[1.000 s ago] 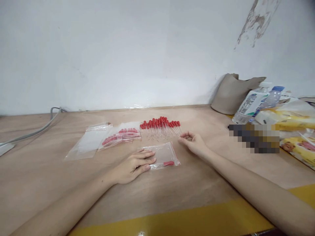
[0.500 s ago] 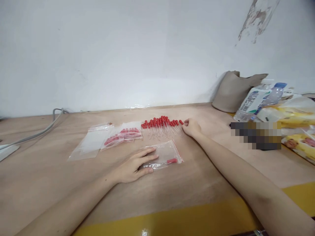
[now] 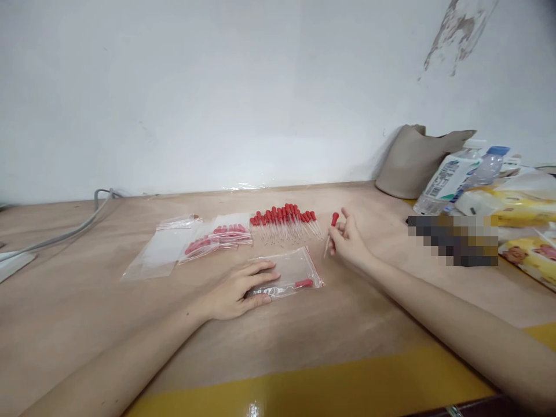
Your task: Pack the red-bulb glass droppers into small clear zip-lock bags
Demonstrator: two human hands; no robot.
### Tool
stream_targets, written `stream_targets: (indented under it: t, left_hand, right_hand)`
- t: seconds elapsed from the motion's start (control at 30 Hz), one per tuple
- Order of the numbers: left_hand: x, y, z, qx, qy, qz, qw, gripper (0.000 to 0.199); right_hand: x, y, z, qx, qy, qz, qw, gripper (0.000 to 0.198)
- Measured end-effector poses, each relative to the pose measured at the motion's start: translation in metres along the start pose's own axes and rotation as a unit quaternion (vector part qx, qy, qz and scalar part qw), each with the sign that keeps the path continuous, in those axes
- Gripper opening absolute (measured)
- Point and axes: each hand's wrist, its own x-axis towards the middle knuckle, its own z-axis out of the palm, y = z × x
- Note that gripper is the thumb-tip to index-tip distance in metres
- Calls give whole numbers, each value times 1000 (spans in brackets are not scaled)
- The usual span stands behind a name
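Between the fingers of my right hand [image 3: 350,240] is a dropper [image 3: 335,219] with a red bulb and a thin clear tube, held tilted with its bulb up. My left hand [image 3: 243,289] lies flat, fingers spread, on a clear zip bag [image 3: 290,267]. One red-bulbed dropper [image 3: 303,283] shows inside this bag; part of it is hard to see through the plastic. Just left of my right hand, a heap of loose droppers [image 3: 282,215] lies with the red bulbs toward the wall and the tubes toward me.
Filled bags [image 3: 217,240] of red-bulbed droppers lie left of the heap, beside flat clear bags [image 3: 158,249]. A grey cable [image 3: 82,225] runs along the far left. At right stand a grey-brown container [image 3: 403,162], plastic bottles [image 3: 447,179] and yellow packages [image 3: 527,249].
My right hand has picked one dropper off the right end of the heap and drawn it slightly right and toward me. My left hand stays on the bag.
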Motion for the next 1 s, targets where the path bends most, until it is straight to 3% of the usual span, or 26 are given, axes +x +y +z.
stream_targets:
  t: [0.13,0.27,0.43,0.57,0.63,0.8,1.0]
  left_hand:
    - [0,0,0,2,1,-1,1000,43]
    - [0,2,0,3,1,-6,1000,43]
    - [-1,4,0,1,-8,-26,1000,50]
    - [0,3,-1,2,-9,-29,1000,52]
    - [0,3,-1,4,-8,-27,1000,52]
    - [1,3,-1,10,-8,-24,1000,52]
    - [1,2,0,19,-4,-21,1000,53]
  right_hand:
    - [-24,-3,9,91,-28,50,994,78]
    - [-30,-6,14,132,-34,76,988,62]
    - [-31,-4,5,199,-153,116,961,36]
    - [-25,-3,-20,91,-299,76,947,34]
    - [-21,-4,-30,4,-340,38,939,32]
    - [-22,-9,-26,-108,-342,-91,929,27]
    - [-30,-15,-6,-95,-353,-106,925,26]
